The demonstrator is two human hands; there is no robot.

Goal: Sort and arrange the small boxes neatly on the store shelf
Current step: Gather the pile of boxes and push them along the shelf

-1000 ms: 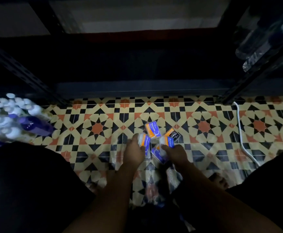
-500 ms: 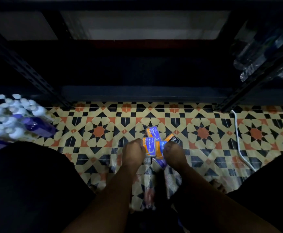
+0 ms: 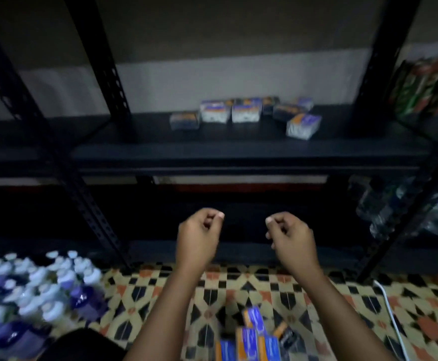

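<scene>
Several small blue-and-orange boxes (image 3: pixel 244 113) lie in a loose cluster at the back of the dark shelf board (image 3: pixel 160 149); one box (image 3: pixel 302 125) sits apart at the right, turned askew. More of the same boxes (image 3: pixel 249 340) lie in a pile on the patterned floor, between my forearms at the bottom edge. My left hand (image 3: pixel 197 235) and my right hand (image 3: pixel 289 237) hover side by side in the air below the shelf's front edge. Both have curled fingers and hold nothing.
Purple bottles with white caps (image 3: pixel 30 290) crowd the floor at the left. A white cable (image 3: pixel 392 316) runs across the tiles at the right. Wrapped water bottles (image 3: pixel 400 207) fill the lower right shelf, with colourful packets (image 3: pixel 429 87) above them. A black slotted upright (image 3: pixel 64 162) crosses the left.
Both hands have let go of the boxes on the floor and risen toward the shelf. The view has tilted up, bringing the shelf with its boxes into sight.
</scene>
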